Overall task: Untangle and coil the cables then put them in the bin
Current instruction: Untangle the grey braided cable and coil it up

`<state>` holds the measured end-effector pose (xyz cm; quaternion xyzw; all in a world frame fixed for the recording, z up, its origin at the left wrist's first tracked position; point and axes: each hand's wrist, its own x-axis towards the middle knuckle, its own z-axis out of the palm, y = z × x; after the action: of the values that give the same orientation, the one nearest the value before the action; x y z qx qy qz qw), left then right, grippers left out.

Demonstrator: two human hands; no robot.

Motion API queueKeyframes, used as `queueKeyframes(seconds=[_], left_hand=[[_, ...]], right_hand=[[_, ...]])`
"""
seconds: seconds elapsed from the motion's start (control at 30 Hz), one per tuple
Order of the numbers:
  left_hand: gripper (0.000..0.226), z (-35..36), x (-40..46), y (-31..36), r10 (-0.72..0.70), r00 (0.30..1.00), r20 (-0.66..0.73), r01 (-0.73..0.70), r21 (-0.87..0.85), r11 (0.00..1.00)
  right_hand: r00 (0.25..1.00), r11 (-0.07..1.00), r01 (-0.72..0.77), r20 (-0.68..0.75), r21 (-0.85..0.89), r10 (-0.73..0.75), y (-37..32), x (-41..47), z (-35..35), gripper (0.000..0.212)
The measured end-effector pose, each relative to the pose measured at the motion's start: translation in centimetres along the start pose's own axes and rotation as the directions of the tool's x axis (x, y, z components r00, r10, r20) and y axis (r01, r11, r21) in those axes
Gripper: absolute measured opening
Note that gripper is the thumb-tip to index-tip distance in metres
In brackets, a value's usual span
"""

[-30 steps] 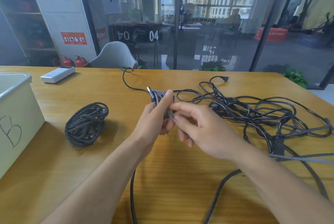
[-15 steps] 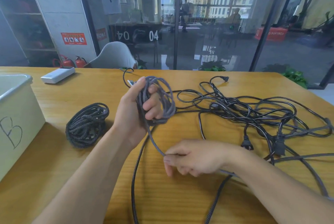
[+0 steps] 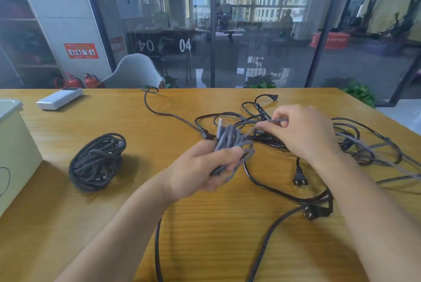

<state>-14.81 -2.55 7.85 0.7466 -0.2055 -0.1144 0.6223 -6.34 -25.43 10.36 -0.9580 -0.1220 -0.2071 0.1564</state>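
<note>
I see the grey cable point(image 3: 232, 142) bunched into loops over the middle of the table point(image 3: 205, 224), held up in my left hand point(image 3: 200, 172), whose fingers are curled tight around the bundle. My right hand point(image 3: 305, 131) pinches a free strand of the same cable between thumb and fingertips, just beyond the bundle. Under and right of the hands, a tangle of black cables point(image 3: 355, 142) sprawls toward the right edge, with a plug point(image 3: 300, 179) lying near the right wrist. A coiled braided cable point(image 3: 96, 161) rests on the left half of the table, apart from the hands. The bin point(image 3: 16, 151) stands at the left edge, and a white box point(image 3: 59, 98) lies near the far left corner.
</note>
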Motion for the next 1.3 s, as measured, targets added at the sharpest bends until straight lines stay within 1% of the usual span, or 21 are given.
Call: queueKeyframes(seconds=[0.03, 0.07, 0.1, 0.17, 0.27, 0.37, 0.43, 0.5, 0.57, 0.6, 0.63, 0.7, 0.77, 0.8, 0.83, 0.9, 1.0, 1.03, 1.13, 1.17, 1.3], left_hand=[[0.04, 0.5, 0.2, -0.3, -0.023, 1.0, -0.002, 0.023, 0.055, 0.998], [0.041, 1.0, 0.4, -0.5, -0.041, 0.999, -0.017, 0.043, 0.098, 0.994], [0.043, 1.4, 0.7, -0.9, -0.052, 0.997, -0.049, 0.058, 0.133, 0.989], [0.042, 1.9, 1.0, -1.7, -0.064, 0.988, -0.141, 0.086, 0.157, 0.984], [0.041, 1.5, 1.6, -2.5, -0.07, 0.951, -0.301, 0.087, 0.042, 0.995], [0.037, 0.8, 1.8, -2.7, -0.059, 0.902, -0.428, 0.03, -0.074, 0.997], [0.04, 0.6, 1.7, -2.5, -0.054, 0.872, -0.487, -0.016, -0.139, 0.99], [0.045, 0.3, 1.6, -2.3, -0.067, 0.826, -0.559, -0.05, -0.192, 0.98], [0.046, -0.6, 1.5, -2.2, -0.11, 0.76, -0.64, -0.073, -0.252, 0.965], [0.046, -1.2, 1.4, -2.2, -0.125, 0.729, -0.673, -0.095, -0.281, 0.955], [0.046, -1.8, 1.3, -2.3, -0.132, 0.705, -0.697, -0.126, -0.307, 0.943], [0.046, -2.6, 1.1, -2.3, -0.14, 0.688, -0.712, -0.177, -0.352, 0.919], [0.046, -3.0, 1.1, -2.4, -0.139, 0.71, -0.69, -0.205, -0.391, 0.897], [0.045, -2.9, 1.1, -2.3, -0.129, 0.734, -0.667, -0.209, -0.403, 0.891], [0.044, -2.8, 1.1, -2.2, -0.117, 0.761, -0.638, -0.206, -0.409, 0.889], [0.043, -2.2, 1.1, -2.0, -0.098, 0.816, -0.57, -0.189, -0.423, 0.886], [0.043, -1.6, 0.9, -1.4, -0.068, 0.873, -0.484, -0.18, -0.447, 0.876], [0.043, -1.5, 0.9, -1.2, -0.062, 0.886, -0.46, -0.179, -0.462, 0.869], [0.042, -1.3, 0.8, -0.8, -0.066, 0.917, -0.394, -0.159, -0.51, 0.845], [0.042, -1.3, 0.8, -0.7, -0.065, 0.927, -0.37, -0.147, -0.517, 0.843], [0.042, -1.0, 0.7, -0.3, -0.047, 0.957, -0.286, -0.106, -0.498, 0.861]], right_hand=[[0.993, 0.999, 0.018, -0.114, -0.028, -0.021, -0.7, -0.3, -0.3, 0.054], [0.979, 0.999, 0.047, -0.197, -0.023, -0.05, -1.1, -0.6, -0.4, 0.056], [0.966, 0.996, 0.086, -0.245, 0.009, -0.081, -1.6, -0.9, -0.5, 0.055], [0.961, 0.978, 0.159, -0.246, 0.133, -0.123, -2.6, -1.6, -0.2, 0.044], [0.976, 0.928, 0.212, -0.113, 0.306, -0.186, -4.2, -2.4, 0.8, 0.024], [0.973, 0.893, 0.19, 0.043, 0.407, -0.227, -5.5, -3.2, 1.7, 0.023], [0.96, 0.864, 0.155, 0.134, 0.48, -0.247, -6.3, -3.8, 1.9, 0.023], [0.937, 0.828, 0.122, 0.211, 0.547, -0.278, -7.0, -4.4, 2.1, 0.025], [0.896, 0.782, 0.079, 0.301, 0.618, -0.328, -7.7, -5.0, 2.3, 0.03], [0.863, 0.759, 0.046, 0.357, 0.65, -0.358, -8.0, -5.3, 2.4, 0.031], [0.82, 0.741, 0.008, 0.42, 0.672, -0.389, -8.3, -5.5, 2.5, 0.032], [0.709, 0.724, -0.072, 0.545, 0.686, -0.446, -8.6, -6.0, 2.9, 0.032], [0.6, 0.736, -0.099, 0.63, 0.669, -0.492, -8.8, -6.3, 3.2, 0.031], [0.563, 0.749, -0.097, 0.657, 0.656, -0.502, -8.8, -6.3, 3.4, 0.031], [0.537, 0.762, -0.097, 0.678, 0.641, -0.502, -8.8, -6.3, 3.7, 0.033], [0.521, 0.774, -0.123, 0.704, 0.621, -0.482, -8.4, -6.2, 4.3, 0.036], [0.541, 0.791, -0.089, 0.696, 0.606, -0.472, -7.7, -5.8, 5.0, 0.039], [0.558, 0.806, -0.06, 0.689, 0.589, -0.463, -7.6, -5.6, 5.2, 0.041], [0.64, 0.859, 0.046, 0.645, 0.51, -0.418, -6.6, -4.4, 5.6, 0.05], [0.654, 0.863, 0.055, 0.635, 0.502, -0.411, -6.3, -4.0, 5.4, 0.052], [0.673, 0.891, 0.11, 0.627, 0.441, -0.393, -4.2, -2.0, 3.8, 0.046]])
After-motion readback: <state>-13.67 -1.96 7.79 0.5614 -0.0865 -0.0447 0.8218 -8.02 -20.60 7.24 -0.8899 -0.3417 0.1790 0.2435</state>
